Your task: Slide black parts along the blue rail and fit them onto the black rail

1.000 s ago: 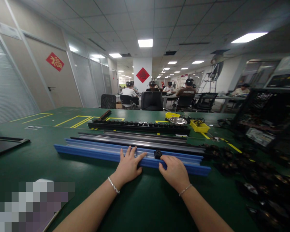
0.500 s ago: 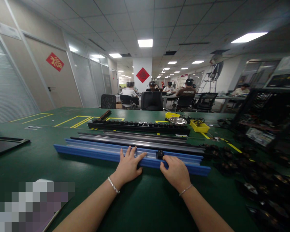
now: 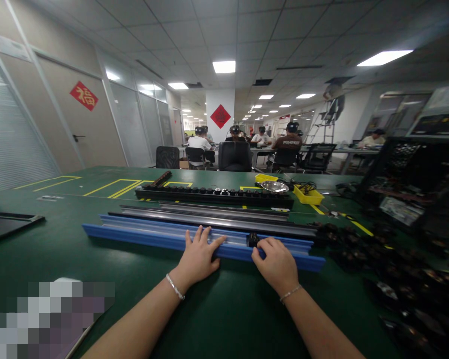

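Observation:
A long blue channel-shaped rail [image 3: 134, 239] with a pale inner strip lies across the green table in front of me. My left hand [image 3: 199, 255] rests on its middle with the fingers spread. Farther right, my right hand [image 3: 277, 263] has its fingers curled at the near side of a small black block [image 3: 253, 240] that sits inside the channel. The fingers touch the block's right edge; their tips are partly hidden. Just behind the blue rail lie grey metal rails with black edges [image 3: 209, 219].
Beyond the rails stands a black strip holding a row of round black parts [image 3: 209, 193]. Yellow bins [image 3: 310, 196] and a metal dish [image 3: 275, 187] are at the back right. Many dark parts [image 3: 404, 264] cover the right side. A black frame [image 3: 13, 224] lies at left.
My right hand and the small black block have shifted a little to the right along the blue rail. My left hand stays in place.

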Demonstrator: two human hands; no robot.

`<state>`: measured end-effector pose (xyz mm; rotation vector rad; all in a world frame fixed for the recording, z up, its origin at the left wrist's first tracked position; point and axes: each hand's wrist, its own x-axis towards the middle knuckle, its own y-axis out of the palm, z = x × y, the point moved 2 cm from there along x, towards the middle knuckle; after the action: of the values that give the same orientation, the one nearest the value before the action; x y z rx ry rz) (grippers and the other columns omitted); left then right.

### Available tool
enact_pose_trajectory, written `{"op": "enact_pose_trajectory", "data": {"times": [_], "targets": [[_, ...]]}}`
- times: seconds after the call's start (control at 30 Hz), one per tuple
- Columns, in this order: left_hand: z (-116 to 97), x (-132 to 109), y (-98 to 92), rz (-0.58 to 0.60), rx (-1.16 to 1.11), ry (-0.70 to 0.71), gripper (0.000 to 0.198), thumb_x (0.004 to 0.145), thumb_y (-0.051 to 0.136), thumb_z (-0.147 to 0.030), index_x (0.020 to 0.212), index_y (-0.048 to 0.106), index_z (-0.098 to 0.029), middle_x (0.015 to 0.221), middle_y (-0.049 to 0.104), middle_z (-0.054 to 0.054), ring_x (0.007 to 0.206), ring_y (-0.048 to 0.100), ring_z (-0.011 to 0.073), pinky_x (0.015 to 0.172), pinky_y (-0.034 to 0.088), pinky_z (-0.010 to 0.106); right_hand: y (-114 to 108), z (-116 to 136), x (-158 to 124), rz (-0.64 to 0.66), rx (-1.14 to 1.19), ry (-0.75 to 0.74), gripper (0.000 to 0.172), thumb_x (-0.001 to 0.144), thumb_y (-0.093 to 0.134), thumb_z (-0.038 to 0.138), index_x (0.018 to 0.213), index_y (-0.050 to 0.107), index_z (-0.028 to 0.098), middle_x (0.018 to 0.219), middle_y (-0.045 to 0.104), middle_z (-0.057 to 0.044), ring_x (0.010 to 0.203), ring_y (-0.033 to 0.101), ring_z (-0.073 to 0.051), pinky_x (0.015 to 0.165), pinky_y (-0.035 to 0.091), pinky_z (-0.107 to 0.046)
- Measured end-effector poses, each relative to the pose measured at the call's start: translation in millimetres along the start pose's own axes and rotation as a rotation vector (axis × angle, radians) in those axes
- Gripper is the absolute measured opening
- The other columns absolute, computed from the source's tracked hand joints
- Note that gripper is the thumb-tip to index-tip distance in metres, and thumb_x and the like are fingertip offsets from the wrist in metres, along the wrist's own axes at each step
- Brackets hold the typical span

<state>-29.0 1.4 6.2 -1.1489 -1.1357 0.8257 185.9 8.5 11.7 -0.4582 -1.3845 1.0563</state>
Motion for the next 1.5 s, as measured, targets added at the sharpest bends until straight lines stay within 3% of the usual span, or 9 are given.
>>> {"op": "enact_pose_trajectory", "data": {"times": [0.33, 0.5, 0.6, 0.73, 0.83, 1.5], "targets": [[-0.1, -0.3, -2.6, 0.028, -0.009, -0.01, 0.066, 0.076, 0.057, -0.041, 0.135, 0.03, -0.043, 0.145, 0.029, 0.008, 0.135, 0.018, 0.0366, 0.102, 0.007, 0.066, -0.7, -6.0, 0.9, -0.055, 0.01, 0.023, 0.021, 0.081, 0.043, 0.027, 0.065, 0.054, 0.021, 0.081, 0.061, -0.005, 0.081, 0.051, -0.017, 0.072, 0.036, -0.028], [1.2, -0.2, -1.1, 0.009, -0.007, 0.003, 0.066, 0.076, 0.057, -0.042, 0.135, 0.03, -0.043, 0.144, 0.03, 0.009, 0.135, 0.019, 0.037, 0.102, 0.007, 0.066, 3.0, -9.8, 2.2, -0.044, -0.017, 0.11, 0.025, 0.082, 0.045, 0.038, 0.064, 0.051, 0.021, 0.075, 0.058, -0.005, 0.075, 0.051, -0.018, 0.067, 0.036, -0.03], [0.6, -0.1, -0.5, -0.004, -0.008, 0.005, 0.066, 0.075, 0.057, -0.042, 0.135, 0.03, -0.044, 0.144, 0.03, 0.009, 0.135, 0.019, 0.0371, 0.101, 0.008, 0.067, 6.2, -12.6, 2.7, -0.072, -0.032, 0.18, 0.029, 0.08, 0.047, 0.045, 0.082, 0.058, 0.018, 0.087, 0.062, -0.008, 0.083, 0.053, -0.021, 0.071, 0.038, -0.032], [-1.8, -0.1, -1.9, 0.005, -0.004, -0.015, 0.066, 0.075, 0.058, -0.042, 0.135, 0.031, -0.043, 0.144, 0.03, 0.008, 0.135, 0.018, 0.0372, 0.102, 0.007, 0.066, 8.8, -12.0, 2.9, -0.122, -0.046, 0.122, 0.041, 0.082, 0.046, 0.04, 0.118, 0.055, 0.021, 0.123, 0.055, -0.01, 0.116, 0.044, -0.026, 0.094, 0.032, -0.043], [-2.5, 0.1, -3.1, 0.022, -0.004, -0.024, 0.066, 0.075, 0.058, -0.043, 0.135, 0.032, -0.042, 0.144, 0.03, 0.008, 0.135, 0.018, 0.0372, 0.102, 0.007, 0.066, 10.6, -11.5, 2.8, -0.066, -0.03, 0.111, 0.035, 0.085, 0.042, 0.038, 0.114, 0.059, 0.027, 0.124, 0.057, -0.006, 0.12, 0.042, -0.025, 0.099, 0.025, -0.047], [2.1, 0.1, 3.5, -0.028, -0.007, 0.018, 0.065, 0.075, 0.057, -0.043, 0.135, 0.03, -0.044, 0.143, 0.03, 0.009, 0.134, 0.019, 0.0374, 0.101, 0.009, 0.066, 8.9, -9.2, 2.4, -0.042, 0.017, 0.157, 0.035, 0.085, 0.041, 0.037, 0.111, 0.061, 0.024, 0.115, 0.063, -0.006, 0.113, 0.049, -0.025, 0.1, 0.022, -0.048]]}}
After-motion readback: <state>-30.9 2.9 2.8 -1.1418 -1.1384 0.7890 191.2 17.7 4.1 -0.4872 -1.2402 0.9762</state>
